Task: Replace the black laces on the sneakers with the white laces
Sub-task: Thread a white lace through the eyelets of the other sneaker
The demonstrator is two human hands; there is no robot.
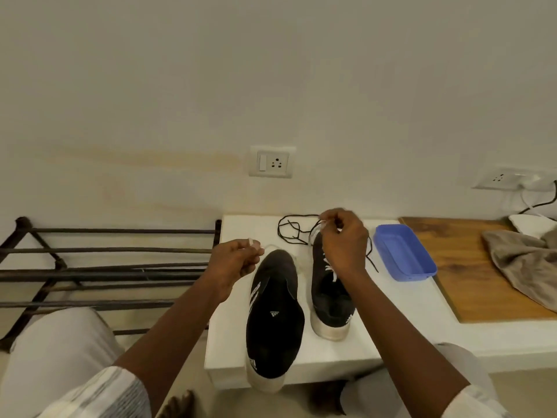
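Two black sneakers with white soles stand on a low white table [401, 336], toes away from me. The left sneaker [275, 321] has no lace in view. The right sneaker [330, 294] carries a white lace [331, 271] through its eyelets. My left hand [233, 262] pinches one end of the white lace, to the left of the left sneaker's toe. Above the right sneaker's toe, my right hand [342, 242] pinches the other end. A loose black lace [294, 229] lies on the table behind the shoes.
A blue plastic container [404, 251] sits right of the right sneaker. Further right lie a wooden board [470, 285] and a beige cloth [524, 260]. A dark metal shoe rack [105, 267] stands left of the table. Wall sockets [271, 161] sit above it.
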